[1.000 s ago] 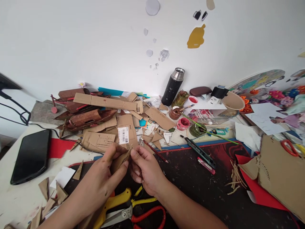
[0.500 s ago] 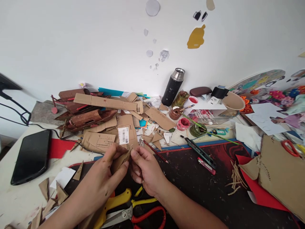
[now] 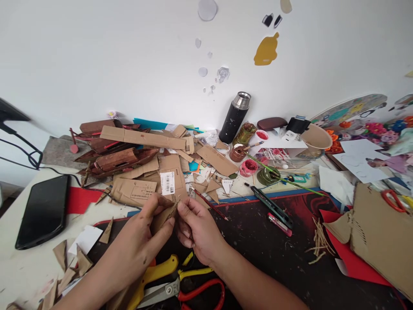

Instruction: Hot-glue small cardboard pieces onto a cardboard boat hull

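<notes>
A small folded piece of brown cardboard [image 3: 164, 217] is held above the dark mat, its pointed end to the upper right. My left hand [image 3: 146, 234] is closed round its left side, thumb along the near face. With thumb and fingers, my right hand [image 3: 193, 224] pinches the pointed end. Part of the cardboard is hidden behind the fingers. Under my wrists lie scissors with red handles [image 3: 206, 292] and a yellow-handled tool [image 3: 158, 271]. Just beyond my hands is a pencil [image 3: 211, 204].
Cardboard scraps [image 3: 174, 172] and reddish-brown model boats [image 3: 118, 161] crowd the back left. A black thermos [image 3: 234, 120] stands among paint jars [image 3: 248, 167]. A utility knife [image 3: 269, 206] lies on the mat [image 3: 251, 241]. A phone [image 3: 43, 211] is at left, a large cardboard sheet [image 3: 380, 232] at right.
Both hands keep the same grip on the cardboard, almost still. The view has shifted very slightly; nothing else has visibly moved.
</notes>
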The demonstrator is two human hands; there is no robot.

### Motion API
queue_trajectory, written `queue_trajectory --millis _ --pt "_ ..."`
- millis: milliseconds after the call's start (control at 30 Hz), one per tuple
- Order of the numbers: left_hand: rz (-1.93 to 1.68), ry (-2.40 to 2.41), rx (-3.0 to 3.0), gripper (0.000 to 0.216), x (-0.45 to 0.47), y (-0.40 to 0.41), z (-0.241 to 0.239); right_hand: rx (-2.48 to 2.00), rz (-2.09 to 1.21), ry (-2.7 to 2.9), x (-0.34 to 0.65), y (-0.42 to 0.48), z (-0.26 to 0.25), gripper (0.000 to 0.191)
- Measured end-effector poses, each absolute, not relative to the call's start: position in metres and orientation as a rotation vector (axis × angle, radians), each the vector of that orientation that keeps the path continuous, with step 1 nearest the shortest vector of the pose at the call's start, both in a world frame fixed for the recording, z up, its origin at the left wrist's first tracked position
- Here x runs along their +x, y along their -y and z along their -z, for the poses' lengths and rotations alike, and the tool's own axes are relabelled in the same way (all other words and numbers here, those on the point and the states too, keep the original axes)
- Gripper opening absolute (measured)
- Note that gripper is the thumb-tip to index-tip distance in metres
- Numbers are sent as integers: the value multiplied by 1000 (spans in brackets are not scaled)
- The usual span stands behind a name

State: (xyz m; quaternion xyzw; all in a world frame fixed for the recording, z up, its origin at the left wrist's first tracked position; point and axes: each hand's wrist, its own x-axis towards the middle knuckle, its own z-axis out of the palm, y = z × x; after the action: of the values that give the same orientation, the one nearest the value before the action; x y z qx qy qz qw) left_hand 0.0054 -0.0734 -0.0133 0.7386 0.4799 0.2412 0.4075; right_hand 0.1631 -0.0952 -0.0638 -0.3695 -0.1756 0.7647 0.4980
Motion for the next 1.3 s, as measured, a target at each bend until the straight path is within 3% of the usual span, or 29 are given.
queue_trajectory --millis 1300 --pt "-597 -1213 1816 19 7 73 13 -906 -1841 421 162 95 62 62"
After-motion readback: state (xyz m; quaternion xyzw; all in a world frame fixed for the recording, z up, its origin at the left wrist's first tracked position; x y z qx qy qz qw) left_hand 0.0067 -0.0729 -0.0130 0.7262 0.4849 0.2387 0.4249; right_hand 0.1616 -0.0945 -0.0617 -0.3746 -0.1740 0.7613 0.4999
